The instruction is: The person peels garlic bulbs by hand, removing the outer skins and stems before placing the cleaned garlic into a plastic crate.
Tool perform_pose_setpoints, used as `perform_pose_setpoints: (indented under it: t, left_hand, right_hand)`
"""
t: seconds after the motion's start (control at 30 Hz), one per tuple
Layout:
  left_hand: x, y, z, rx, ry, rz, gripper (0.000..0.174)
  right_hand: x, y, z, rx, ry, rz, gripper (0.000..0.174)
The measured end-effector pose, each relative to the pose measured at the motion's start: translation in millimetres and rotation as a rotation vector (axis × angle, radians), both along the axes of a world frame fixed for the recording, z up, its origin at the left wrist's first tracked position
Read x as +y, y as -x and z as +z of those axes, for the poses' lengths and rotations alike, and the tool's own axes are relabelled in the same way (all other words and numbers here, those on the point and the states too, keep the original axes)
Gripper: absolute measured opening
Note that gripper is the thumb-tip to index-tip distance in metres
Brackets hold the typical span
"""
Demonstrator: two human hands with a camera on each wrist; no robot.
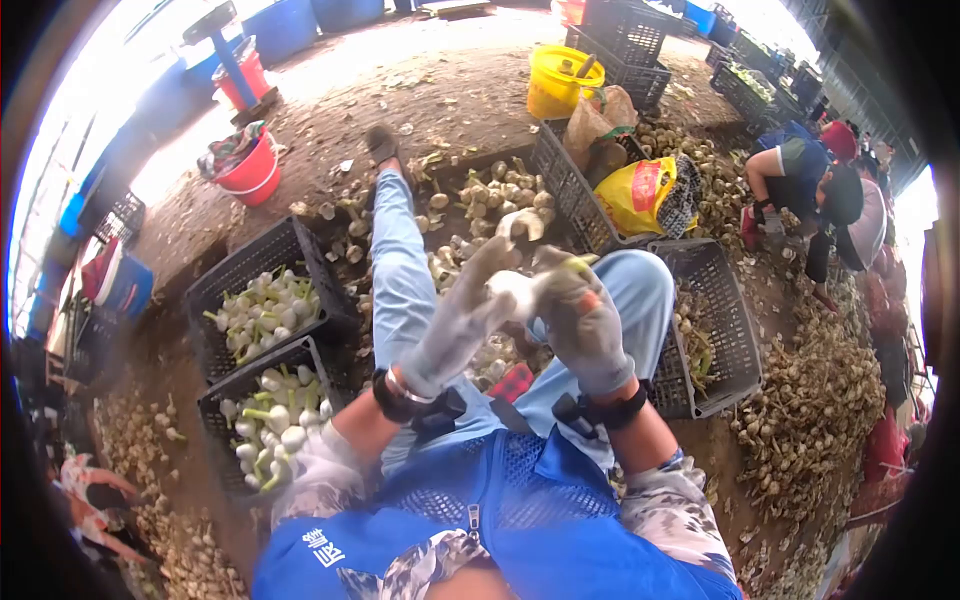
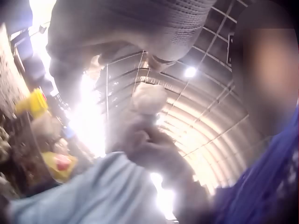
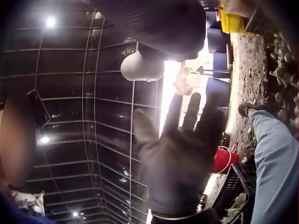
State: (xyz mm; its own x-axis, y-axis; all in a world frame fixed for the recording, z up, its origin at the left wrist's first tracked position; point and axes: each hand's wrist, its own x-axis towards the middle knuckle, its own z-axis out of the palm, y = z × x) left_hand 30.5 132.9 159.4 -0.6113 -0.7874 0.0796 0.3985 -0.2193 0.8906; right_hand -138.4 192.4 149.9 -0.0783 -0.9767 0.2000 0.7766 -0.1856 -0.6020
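Note:
Both hands wear grey, soiled gloves. In the head view, my right hand (image 1: 585, 325) grips a white garlic bulb (image 1: 512, 292) in front of the knees. My left hand (image 1: 455, 325) is just beside it. The right wrist view has the bulb (image 3: 141, 67) below the right hand (image 3: 159, 28), with the left hand (image 3: 177, 149) spread, its fingers straight. From the left wrist, the right hand (image 2: 154, 151) appears under the bulb (image 2: 149, 98). A pale curved piece (image 1: 522, 224) shows near the left fingertips; whether they touch it, I cannot tell.
Black crates of trimmed white bulbs (image 1: 265, 315) stand at left. To the right are a crate (image 1: 738, 330) with stems and a heap of untrimmed garlic (image 1: 815, 410). A yellow bag (image 1: 635, 195), a yellow bucket (image 1: 560, 80) and a red bucket (image 1: 250, 175) stand beyond. Another person (image 1: 810, 175) bends at right.

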Motion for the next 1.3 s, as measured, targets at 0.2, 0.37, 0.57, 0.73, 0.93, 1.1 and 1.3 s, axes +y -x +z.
perform_pose_setpoints:
  t: [0.2, 0.37, 0.57, 0.73, 0.93, 1.1, 1.3]
  left_hand:
    - [-70, -35, 50, -0.157, 0.243, 0.265, 0.057]
    - [-133, -91, 88, -0.316, 0.190, 0.121, 0.066]
    - [-223, -110, 48, -0.877, 0.375, 0.051, 0.031]
    - [-258, -148, 0, -1.022, 0.415, 0.412, 0.022]
    - [-285, -314, -73, -1.538, 0.353, 1.014, 0.022]
    - [-272, -393, -112, -1.920, 0.340, 1.129, 0.030]
    - [-288, -316, -143, -2.049, 0.698, 0.863, 0.051]
  right_hand:
    - [-47, 41, 60, 0.629, 0.107, -0.136, 0.047]
    - [-129, 130, 24, 0.760, -0.099, -0.219, 0.033]
    - [-237, 157, -132, 1.961, 0.081, 0.058, 0.034]
    - [-297, 104, -229, 2.211, 0.034, 0.457, 0.045]
    - [-353, 49, -364, 2.191, 0.485, 0.303, 0.045]
    - [-372, 32, -412, 1.937, 0.542, 0.270, 0.025]
    - [-365, 24, -398, 0.780, -0.269, 0.222, 0.027]
